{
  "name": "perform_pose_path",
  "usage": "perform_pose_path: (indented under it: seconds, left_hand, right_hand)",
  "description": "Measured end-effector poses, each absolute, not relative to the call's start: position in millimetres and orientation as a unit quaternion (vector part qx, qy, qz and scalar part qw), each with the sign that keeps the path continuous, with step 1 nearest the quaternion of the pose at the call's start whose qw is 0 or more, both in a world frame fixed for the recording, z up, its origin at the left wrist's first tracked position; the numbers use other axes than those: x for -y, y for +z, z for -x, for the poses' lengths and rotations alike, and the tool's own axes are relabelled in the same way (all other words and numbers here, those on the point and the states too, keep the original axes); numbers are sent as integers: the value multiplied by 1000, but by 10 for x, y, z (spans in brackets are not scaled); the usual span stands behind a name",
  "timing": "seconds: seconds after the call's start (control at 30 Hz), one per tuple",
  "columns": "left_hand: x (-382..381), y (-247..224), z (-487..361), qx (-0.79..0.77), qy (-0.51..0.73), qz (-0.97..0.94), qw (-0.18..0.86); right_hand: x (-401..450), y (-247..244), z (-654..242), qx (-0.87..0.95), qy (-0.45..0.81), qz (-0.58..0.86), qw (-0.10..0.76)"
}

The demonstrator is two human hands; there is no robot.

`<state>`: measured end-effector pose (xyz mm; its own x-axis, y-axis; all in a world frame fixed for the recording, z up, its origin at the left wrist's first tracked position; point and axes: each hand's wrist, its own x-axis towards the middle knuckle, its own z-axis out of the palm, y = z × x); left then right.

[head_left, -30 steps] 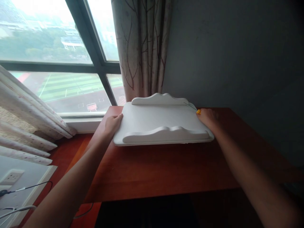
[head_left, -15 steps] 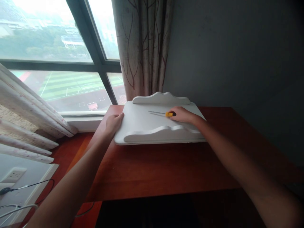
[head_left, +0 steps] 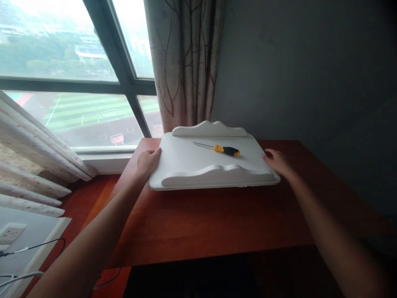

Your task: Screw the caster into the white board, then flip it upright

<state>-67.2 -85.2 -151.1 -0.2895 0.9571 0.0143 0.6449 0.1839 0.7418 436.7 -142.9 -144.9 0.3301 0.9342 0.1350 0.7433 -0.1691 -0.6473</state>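
A white board point(head_left: 186, 155) lies on the table, with a wavy-edged white rail point(head_left: 209, 129) along its far side and a similar rail point(head_left: 214, 177) along its near side. On top of it rests a screwdriver point(head_left: 229, 150) with a black and yellow handle, its shaft pointing left. My left hand point(head_left: 149, 162) is closed around the board's left edge, thumb on top. At the opposite edge my right hand point(head_left: 276, 160) takes hold of the board, its lower fingers partly hidden. Neither hand touches the screwdriver.
The reddish-brown wooden table point(head_left: 201, 223) extends around the board. Behind it hang a patterned curtain point(head_left: 189, 62) and a grey wall point(head_left: 294, 74). A window point(head_left: 93, 120) is on the left. Cables point(head_left: 31, 248) run by a wall socket point(head_left: 12, 233) at lower left.
My right hand has let go of the screwdriver, leaving it on the board, and has moved right to the board's edge. My left hand has stayed on the left edge.
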Motion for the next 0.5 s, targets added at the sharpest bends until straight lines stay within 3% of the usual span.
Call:
perform_pose_path:
  seconds: [0.27, 0.5]
  left_hand:
    - [808, -1492, 274, -724, 328, -559, 239]
    - [721, -1555, -259, -710, 340, -556, 266]
  right_hand:
    - [1619, -1718, -4704, 436, 217, 768, 417]
    - [1663, -1658, -5154, 397, 222, 778, 434]
